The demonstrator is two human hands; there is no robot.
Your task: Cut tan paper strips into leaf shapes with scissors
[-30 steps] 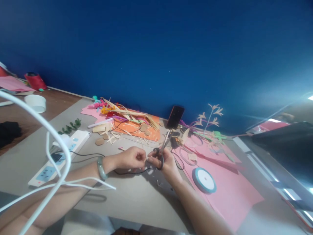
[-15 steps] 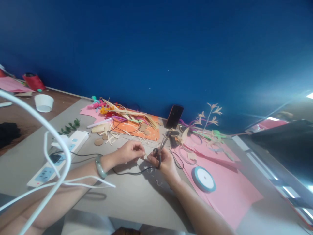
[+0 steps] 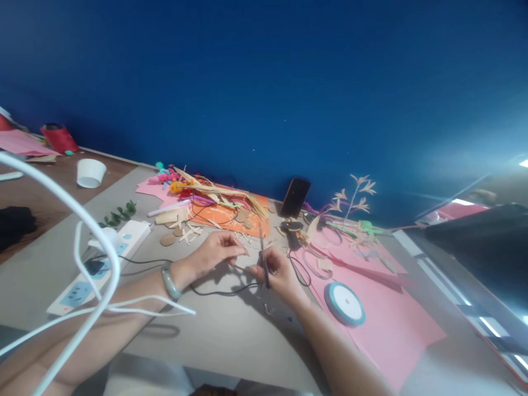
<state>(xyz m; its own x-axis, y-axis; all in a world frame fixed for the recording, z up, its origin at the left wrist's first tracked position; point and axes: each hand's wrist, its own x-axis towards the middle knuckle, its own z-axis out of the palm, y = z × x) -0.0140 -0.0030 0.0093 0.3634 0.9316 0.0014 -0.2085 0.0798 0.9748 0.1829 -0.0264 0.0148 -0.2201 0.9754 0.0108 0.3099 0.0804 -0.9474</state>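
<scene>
My left hand (image 3: 218, 252), with a jade-like bangle at its wrist, is closed in a pinch over the middle of the grey table. A thin pale strip (image 3: 240, 268) runs from under its fingertips to my right thumb; the strip is too small to make out fully. My right hand (image 3: 280, 274) is closed around the scissors (image 3: 264, 258), whose blades point up and away from me. A black cable (image 3: 223, 293) passes on the table beneath both hands.
White cords (image 3: 105, 308) arch over my left forearm, near a power strip (image 3: 78, 292). Craft scraps on an orange sheet (image 3: 218, 212), a propped phone (image 3: 295, 197), pink paper (image 3: 391, 324), a ribbon spool (image 3: 345, 303) and paper flowers (image 3: 358, 192) surround the work spot. A white cup (image 3: 91, 174) stands left.
The scissors have turned in my right hand and now point more upright. My left fingers have shifted slightly up and the strip shows more between the hands. The white cup has moved right.
</scene>
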